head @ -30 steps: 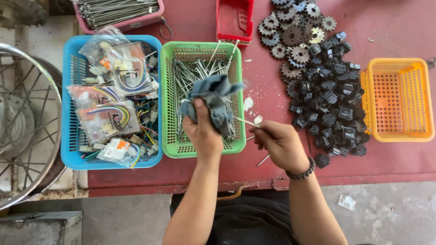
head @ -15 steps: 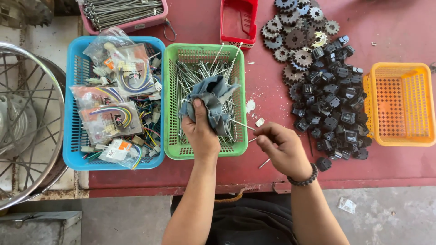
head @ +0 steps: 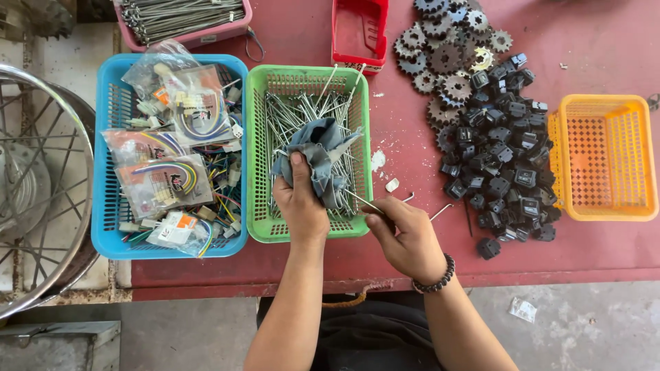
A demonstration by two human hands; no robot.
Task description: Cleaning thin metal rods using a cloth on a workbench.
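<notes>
Left hand (head: 301, 206) clenched round grey-blue rag (head: 320, 154) over green basket (head: 257, 137) of spokes; right hand (head: 405, 237) pinching one spoke (head: 363, 200), its far end buried in the rag for wiping.

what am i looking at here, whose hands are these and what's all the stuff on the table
This is one picture from a camera worn on a person's head, looking down at their own two bare hands over a red table. The left hand grips a grey-blue cloth above a green basket full of thin metal spokes. The right hand pinches one spoke whose other end runs into the cloth. A blue basket holds bagged wire bundles, and an orange basket sits to the right. Between them lie black plastic parts and metal sprockets. A pink tray holds more spokes; a spoked wheel stands at the left edge.
</notes>
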